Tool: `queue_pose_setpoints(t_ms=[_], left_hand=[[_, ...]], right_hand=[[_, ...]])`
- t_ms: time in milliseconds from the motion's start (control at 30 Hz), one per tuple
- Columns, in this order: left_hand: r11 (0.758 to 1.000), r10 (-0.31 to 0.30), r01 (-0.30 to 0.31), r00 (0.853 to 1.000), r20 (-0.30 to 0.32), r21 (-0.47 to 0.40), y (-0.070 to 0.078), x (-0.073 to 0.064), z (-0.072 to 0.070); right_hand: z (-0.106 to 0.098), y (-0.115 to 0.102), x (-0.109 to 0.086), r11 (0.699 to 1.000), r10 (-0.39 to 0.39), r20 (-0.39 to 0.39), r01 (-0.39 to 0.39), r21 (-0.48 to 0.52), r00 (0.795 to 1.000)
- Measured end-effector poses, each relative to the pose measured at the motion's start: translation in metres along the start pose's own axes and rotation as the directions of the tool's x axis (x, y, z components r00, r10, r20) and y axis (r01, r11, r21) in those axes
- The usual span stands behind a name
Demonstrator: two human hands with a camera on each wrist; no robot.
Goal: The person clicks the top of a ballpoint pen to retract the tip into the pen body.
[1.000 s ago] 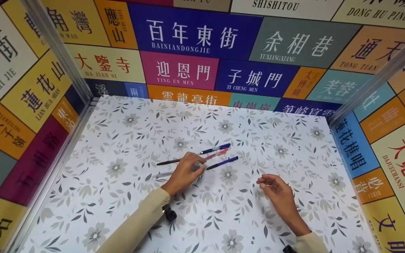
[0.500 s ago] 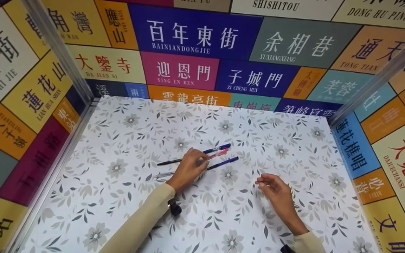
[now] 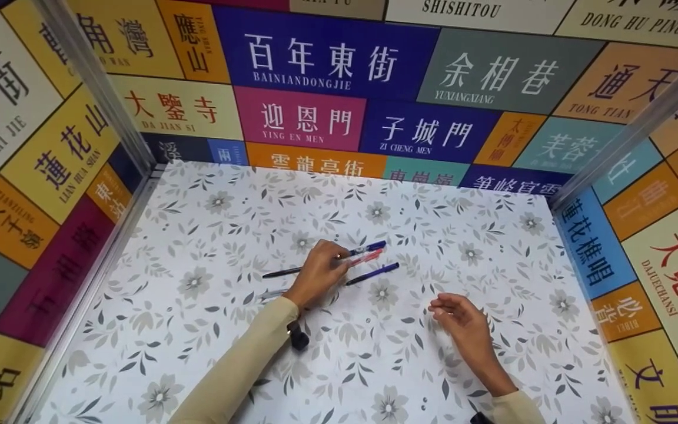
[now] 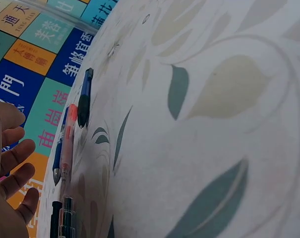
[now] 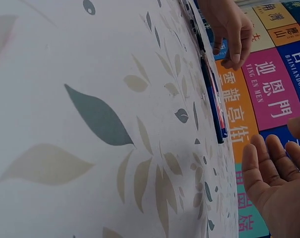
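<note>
My left hand [image 3: 317, 274] hovers over a loose group of pens, and in the left wrist view its fingers [image 4: 16, 156] are bent loosely with nothing between them. Beyond it lie a blue pen [image 3: 372, 247], a pink pen [image 3: 367, 257] and a purple-blue pen [image 3: 374, 273]. On its left side show a black pen [image 3: 280, 273] and a clear-barrelled pen [image 3: 271, 295], both partly hidden by the hand or wrist. My right hand [image 3: 464, 321] is held off to the right of the pens, its fingers relaxed and holding nothing.
A white cloth with grey flowers and leaves [image 3: 380, 341] covers the table. Panels printed with large characters [image 3: 327, 53] wall it in at the back and on both sides. Metal posts [image 3: 109, 100] stand at the corners.
My left hand has shifted slightly up and to the right over the pens, uncovering more of the purple-blue pen. The pens lie where they were, and the right hand has barely moved.
</note>
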State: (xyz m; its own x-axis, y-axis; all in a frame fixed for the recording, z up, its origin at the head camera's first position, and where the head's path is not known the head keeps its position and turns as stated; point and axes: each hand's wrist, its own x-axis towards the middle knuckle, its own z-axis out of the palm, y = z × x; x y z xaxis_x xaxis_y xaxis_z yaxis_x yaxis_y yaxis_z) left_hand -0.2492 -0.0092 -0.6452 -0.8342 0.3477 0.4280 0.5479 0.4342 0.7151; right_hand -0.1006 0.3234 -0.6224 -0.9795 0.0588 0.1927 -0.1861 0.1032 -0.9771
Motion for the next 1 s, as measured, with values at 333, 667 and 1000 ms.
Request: queue_pose_setpoints(t_ms=[333, 667, 1000], left_hand=[[0.999, -0.001, -0.001, 0.998, 0.059, 0.040, -0.003, 0.016, 0.001], [0.997, 0.031, -0.036, 0.997, 0.077, 0.072, -0.011, 0.026, 0.003], [0.992, 0.053, -0.060, 0.996, 0.069, 0.113, -0.033, 0.033, 0.015]], right_hand=[[-0.001, 0.000, -0.001, 1.000, 0.004, 0.005, -0.004, -0.028, 1.000], [-0.002, -0.001, -0.003, 0.999, 0.037, -0.015, -0.037, -0.036, 0.999], [-0.006, 0.002, -0.004, 0.999, -0.005, -0.012, 0.005, -0.036, 1.000]])
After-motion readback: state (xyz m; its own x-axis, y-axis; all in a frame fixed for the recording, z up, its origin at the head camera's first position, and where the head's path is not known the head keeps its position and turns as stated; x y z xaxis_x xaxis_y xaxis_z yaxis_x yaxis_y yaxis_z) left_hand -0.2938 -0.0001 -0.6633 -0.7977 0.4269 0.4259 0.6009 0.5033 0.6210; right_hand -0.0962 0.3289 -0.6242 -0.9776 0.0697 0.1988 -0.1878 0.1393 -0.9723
